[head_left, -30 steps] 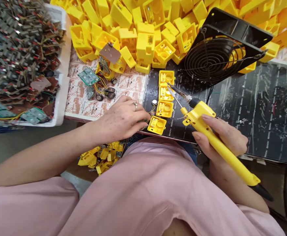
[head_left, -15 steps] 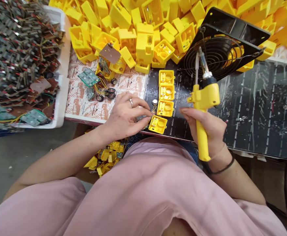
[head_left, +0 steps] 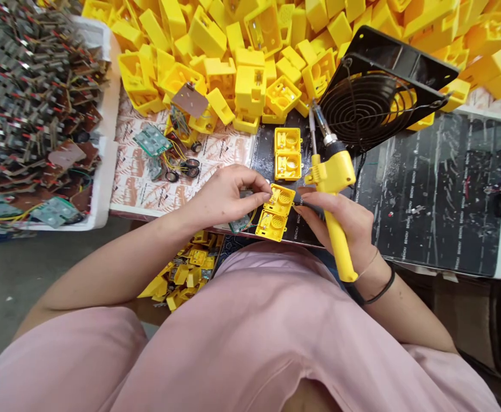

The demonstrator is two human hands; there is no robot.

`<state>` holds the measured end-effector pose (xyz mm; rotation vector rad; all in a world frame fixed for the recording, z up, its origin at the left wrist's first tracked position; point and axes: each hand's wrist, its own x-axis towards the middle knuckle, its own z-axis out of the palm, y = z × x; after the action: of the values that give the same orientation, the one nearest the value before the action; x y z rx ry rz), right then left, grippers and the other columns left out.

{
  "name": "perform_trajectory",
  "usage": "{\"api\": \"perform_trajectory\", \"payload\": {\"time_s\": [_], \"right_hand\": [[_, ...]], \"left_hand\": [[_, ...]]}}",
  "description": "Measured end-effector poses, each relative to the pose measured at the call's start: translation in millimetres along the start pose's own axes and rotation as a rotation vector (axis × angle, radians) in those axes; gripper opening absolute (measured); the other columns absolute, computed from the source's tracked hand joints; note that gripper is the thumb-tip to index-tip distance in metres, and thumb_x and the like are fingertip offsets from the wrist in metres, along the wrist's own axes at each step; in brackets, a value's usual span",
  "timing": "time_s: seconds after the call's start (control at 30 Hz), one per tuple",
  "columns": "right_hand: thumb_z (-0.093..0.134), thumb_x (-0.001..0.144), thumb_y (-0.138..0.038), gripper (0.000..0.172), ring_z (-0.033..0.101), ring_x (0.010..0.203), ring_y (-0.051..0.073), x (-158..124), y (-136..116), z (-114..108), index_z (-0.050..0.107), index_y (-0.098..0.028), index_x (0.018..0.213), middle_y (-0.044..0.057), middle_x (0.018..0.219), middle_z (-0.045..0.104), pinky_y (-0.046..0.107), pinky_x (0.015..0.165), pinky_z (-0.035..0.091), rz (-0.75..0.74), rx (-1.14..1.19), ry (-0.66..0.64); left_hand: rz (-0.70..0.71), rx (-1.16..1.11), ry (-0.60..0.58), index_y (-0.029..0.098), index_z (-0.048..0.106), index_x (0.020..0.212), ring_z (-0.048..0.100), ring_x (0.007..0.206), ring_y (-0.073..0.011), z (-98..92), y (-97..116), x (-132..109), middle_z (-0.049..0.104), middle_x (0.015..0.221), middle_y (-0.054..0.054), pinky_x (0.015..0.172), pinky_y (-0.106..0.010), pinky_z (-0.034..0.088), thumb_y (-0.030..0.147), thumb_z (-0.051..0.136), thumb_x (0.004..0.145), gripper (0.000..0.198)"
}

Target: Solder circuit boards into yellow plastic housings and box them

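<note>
My left hand (head_left: 233, 194) is closed, thumb and forefinger pinched at the left edge of a small open yellow plastic case (head_left: 283, 198). My right hand (head_left: 345, 220) is wrapped round the handle of a yellow soldering gun (head_left: 334, 171), whose metal tip points up and away. Fingertips of that hand reach the case's right edge, beside a dark grey piece I cannot make out. Just below lies another open case (head_left: 271, 225) with thin wires at its left. Two more open cases (head_left: 288, 166) stand above. A green circuit board (head_left: 239, 223) shows partly under my left hand.
A black fan (head_left: 374, 86) with a wire guard leans behind the soldering gun. Yellow cases (head_left: 250, 86) are heaped along the back. Circuit boards fill a white foam tray (head_left: 114, 114) at left; wired boards (head_left: 151, 140) lie beside it. A box of yellow parts (head_left: 190, 269) sits below the table edge.
The third case has moved down and left, away from the upper two and against the lowest one. My right hand has brought the soldering gun left, and its fingers have reached the case.
</note>
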<state>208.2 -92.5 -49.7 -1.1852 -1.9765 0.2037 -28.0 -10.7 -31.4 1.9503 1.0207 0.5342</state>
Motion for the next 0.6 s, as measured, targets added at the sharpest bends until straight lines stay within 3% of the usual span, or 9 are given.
{"api": "perform_trajectory", "payload": {"time_s": [0.2,0.33,0.6], "right_hand": [[0.073,0.098,-0.025,0.025,0.08,0.097,0.016,11.0,-7.1,15.1,0.066,-0.028,0.122,-0.001,0.111,0.081,0.025,0.089,0.065,0.028,0.073,0.008],[0.068,0.099,-0.018,0.019,0.078,0.084,0.012,13.8,-11.0,23.0,0.066,-0.027,0.116,-0.004,0.101,0.08,0.022,0.082,0.064,0.058,0.083,0.041],[0.068,0.098,-0.017,0.023,0.078,0.086,0.013,15.9,-9.6,23.5,0.064,-0.026,0.118,-0.003,0.099,0.079,0.025,0.086,0.064,0.085,0.157,0.045]], "left_hand": [[0.07,0.181,0.021,0.022,0.079,0.088,0.072,0.097,-0.0224,3.1,4.1,-1.6,0.081,0.091,-0.004,0.105,-0.045,0.052,0.031,0.062,0.091,0.019],[0.095,0.184,0.02,0.021,0.079,0.089,0.072,0.095,-0.0222,3.9,7.4,-1.0,0.081,0.091,-0.004,0.106,-0.045,0.051,0.031,0.06,0.092,0.022],[0.101,0.156,-0.011,0.021,0.078,0.09,0.071,0.087,-0.0194,4.5,2.9,1.3,0.079,0.087,-0.003,0.102,-0.04,0.05,0.031,0.061,0.093,0.02]]}}
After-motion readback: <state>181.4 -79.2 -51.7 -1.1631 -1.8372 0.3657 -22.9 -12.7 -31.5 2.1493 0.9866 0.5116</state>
